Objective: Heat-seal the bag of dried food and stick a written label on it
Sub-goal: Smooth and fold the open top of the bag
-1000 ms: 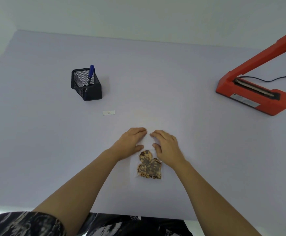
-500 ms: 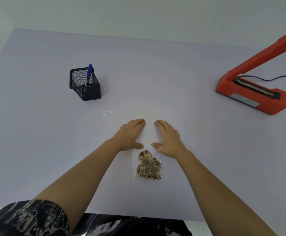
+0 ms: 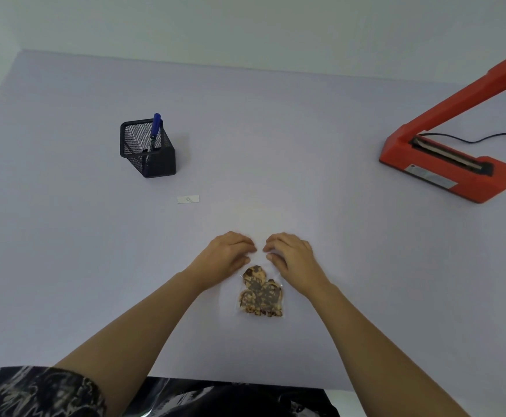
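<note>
Nearest, the dried food point(image 3: 260, 294) sits bunched at the bag's near end, just behind the left hand point(image 3: 226, 257) and right hand point(image 3: 292, 256), both curled palm-down on the clear bag point(image 3: 259, 224), apparently pressing rather than gripping. Trapped air or creases there could spoil the weld. The label point(image 3: 188, 199) lies beyond the left hand; the heat sealer point(image 3: 444, 168) stands open, far right.

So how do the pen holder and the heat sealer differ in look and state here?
The pen holder is black wire mesh, standing upright on the person's left; the heat sealer is solid orange-red, lying long and low on the right. The pen holder holds a blue pen; the heat sealer's arm is raised with nothing on its sealing strip. A cable runs from the heat sealer; the pen holder has none. Both sit on the table, untouched by either hand.
</note>
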The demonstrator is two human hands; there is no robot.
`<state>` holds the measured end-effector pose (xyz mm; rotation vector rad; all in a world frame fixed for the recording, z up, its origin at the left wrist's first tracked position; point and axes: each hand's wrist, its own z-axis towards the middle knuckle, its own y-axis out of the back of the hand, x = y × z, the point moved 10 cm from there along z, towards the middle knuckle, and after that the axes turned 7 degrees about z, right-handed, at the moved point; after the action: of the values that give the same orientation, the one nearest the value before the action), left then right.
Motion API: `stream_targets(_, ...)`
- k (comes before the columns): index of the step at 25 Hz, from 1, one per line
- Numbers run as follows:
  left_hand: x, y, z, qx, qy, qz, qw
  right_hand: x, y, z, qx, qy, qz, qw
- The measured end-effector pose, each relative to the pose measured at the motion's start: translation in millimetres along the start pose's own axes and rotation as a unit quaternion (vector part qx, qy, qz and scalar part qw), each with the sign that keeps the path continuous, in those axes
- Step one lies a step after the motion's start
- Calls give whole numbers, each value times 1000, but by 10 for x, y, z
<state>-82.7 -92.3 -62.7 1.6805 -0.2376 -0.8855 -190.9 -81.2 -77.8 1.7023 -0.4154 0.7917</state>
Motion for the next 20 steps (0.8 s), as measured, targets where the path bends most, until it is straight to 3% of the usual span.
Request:
stream_targets(7, 135, -67, 112, 82, 42, -3, 996, -58, 41, 60, 30, -21, -38, 999)
stream_targets(14, 242, -127, 172, 154, 65, 60, 984, -146, 79, 157, 80, -65, -62, 993)
stream_targets(20, 293, -102, 228, 186, 95, 83, 974, -161, 62, 227, 90, -99, -60, 989)
